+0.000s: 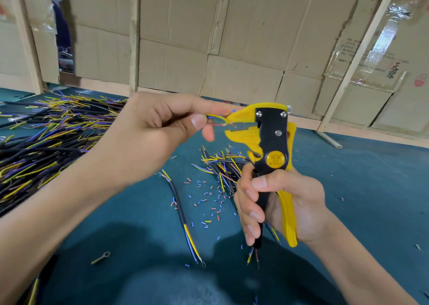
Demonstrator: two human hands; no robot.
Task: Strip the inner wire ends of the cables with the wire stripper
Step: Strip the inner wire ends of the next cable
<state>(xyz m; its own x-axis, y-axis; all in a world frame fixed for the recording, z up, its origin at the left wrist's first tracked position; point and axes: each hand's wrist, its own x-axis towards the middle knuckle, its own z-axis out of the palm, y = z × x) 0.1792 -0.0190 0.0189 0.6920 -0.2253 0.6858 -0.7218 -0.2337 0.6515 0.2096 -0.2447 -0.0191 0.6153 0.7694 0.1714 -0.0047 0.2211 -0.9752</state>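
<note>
My right hand (274, 205) grips the handles of a yellow and black wire stripper (270, 142), held upright with its jaws pointing left. My left hand (162, 128) pinches a cable end between thumb and fingers. Its thin yellow, blue and red inner wires (218, 120) stick out to the right, and the red wire's tip lies between the stripper's jaws. The cable's black sheath is hidden inside my left hand.
A big heap of black cables (51, 137) with coloured wire ends lies at left on the teal mat (362, 188). A smaller pile (222, 165) sits under the stripper. One cable (183, 219) and several insulation scraps (209, 202) lie in the middle. Cardboard walls stand behind.
</note>
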